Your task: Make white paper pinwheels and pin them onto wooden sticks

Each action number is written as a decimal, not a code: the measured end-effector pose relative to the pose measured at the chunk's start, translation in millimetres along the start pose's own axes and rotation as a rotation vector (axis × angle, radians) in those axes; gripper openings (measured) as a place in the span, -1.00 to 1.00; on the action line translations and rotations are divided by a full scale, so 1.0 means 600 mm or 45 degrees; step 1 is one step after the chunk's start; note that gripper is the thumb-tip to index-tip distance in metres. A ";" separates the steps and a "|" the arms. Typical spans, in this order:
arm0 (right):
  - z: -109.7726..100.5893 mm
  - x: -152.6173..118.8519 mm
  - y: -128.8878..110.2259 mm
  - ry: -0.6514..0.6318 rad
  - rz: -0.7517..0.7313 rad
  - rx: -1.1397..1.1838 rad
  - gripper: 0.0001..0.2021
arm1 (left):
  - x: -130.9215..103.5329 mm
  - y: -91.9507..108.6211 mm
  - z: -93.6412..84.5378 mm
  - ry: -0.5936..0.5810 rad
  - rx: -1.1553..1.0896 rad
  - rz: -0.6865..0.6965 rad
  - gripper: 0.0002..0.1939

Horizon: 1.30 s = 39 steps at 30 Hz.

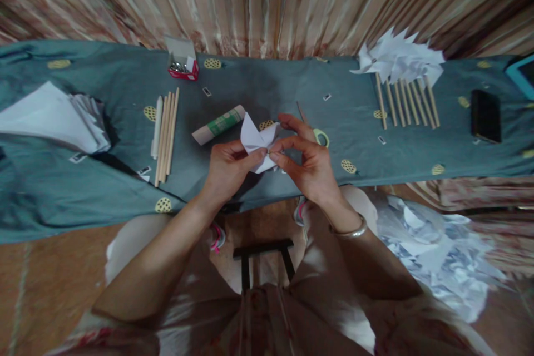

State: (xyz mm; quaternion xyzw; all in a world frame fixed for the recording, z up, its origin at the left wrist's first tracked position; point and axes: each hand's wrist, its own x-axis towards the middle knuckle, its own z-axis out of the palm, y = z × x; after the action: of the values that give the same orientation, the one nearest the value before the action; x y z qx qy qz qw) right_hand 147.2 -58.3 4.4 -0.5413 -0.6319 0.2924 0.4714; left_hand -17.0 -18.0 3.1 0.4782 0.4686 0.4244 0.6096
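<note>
A white paper pinwheel (pixel 253 134) with folded blades is held up over the near part of the table. My left hand (pixel 229 168) pinches it near its centre between thumb and fingers. At that same centre, the thumb and index finger of my right hand (pixel 308 161) close on a small brass-coloured pin (pixel 269 152), partly hidden by the fingertips; its other fingers are raised. Just behind my left hand lies a glue stick (pixel 220 124) with a green label. Scissors (pixel 320 137) with pale green handles lie partly under my right hand.
Wooden sticks (pixel 167 136) and a white pen (pixel 157 128) lie to the left, near stacked white paper (pixel 54 117). Behind them stands an open red box (pixel 183 68) of small metal pieces. Finished pinwheels (pixel 403 58) and a dark phone (pixel 486 115) lie right. A plastic bag (pixel 442 256) holds paper below.
</note>
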 end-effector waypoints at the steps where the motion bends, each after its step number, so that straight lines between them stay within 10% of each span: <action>1: 0.000 0.000 0.000 -0.005 0.001 0.002 -0.93 | 0.000 0.000 0.000 0.003 0.006 -0.003 -0.82; 39: 0.021 0.004 0.025 -0.038 0.373 0.482 -0.84 | 0.005 -0.006 -0.001 0.008 0.001 0.006 -0.75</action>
State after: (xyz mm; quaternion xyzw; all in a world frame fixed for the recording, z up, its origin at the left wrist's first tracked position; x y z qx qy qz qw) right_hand 141.8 -50.8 -13.2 -0.5248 -0.4874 0.4790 0.5075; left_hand -16.7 -15.6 -1.3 0.4783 0.4695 0.4271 0.6070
